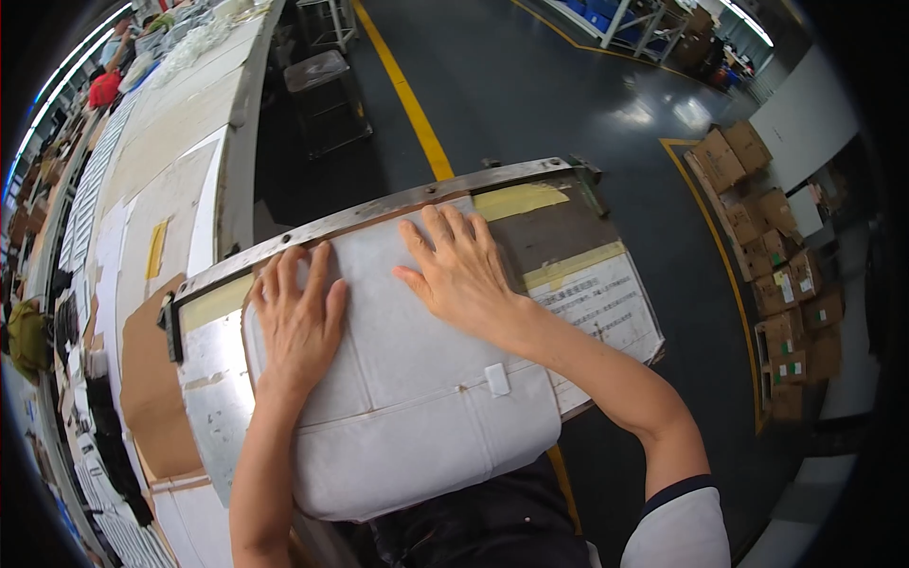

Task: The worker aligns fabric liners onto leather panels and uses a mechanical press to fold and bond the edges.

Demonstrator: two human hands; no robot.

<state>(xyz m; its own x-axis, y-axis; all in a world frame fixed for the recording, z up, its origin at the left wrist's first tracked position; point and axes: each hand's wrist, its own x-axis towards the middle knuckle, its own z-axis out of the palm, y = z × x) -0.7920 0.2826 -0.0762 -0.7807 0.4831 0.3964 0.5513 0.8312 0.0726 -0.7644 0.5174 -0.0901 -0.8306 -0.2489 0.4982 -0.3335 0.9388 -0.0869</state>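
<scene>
A white, seamed piece of soft sheet material (417, 393), like fabric or leather, lies across a flat board (559, 235), its near end curving down over the front edge. My left hand (301, 317) rests flat on its left side, fingers stretched toward the far edge. Farther right, my right hand (464, 275) is spread on the same piece, fingertips close to a metal bar (379, 209) along the board's far side. Both hands are open and grip nothing. A small white rectangular tab (497, 380) sits on the piece near its right side.
Yellow tape (516, 200) and a printed sheet (606, 303) cover parts of the board. A long workbench (170, 170) with brown paper (156, 388) runs along the left. A small stand (322, 76) is beyond; cardboard boxes (720, 161) are stacked at right.
</scene>
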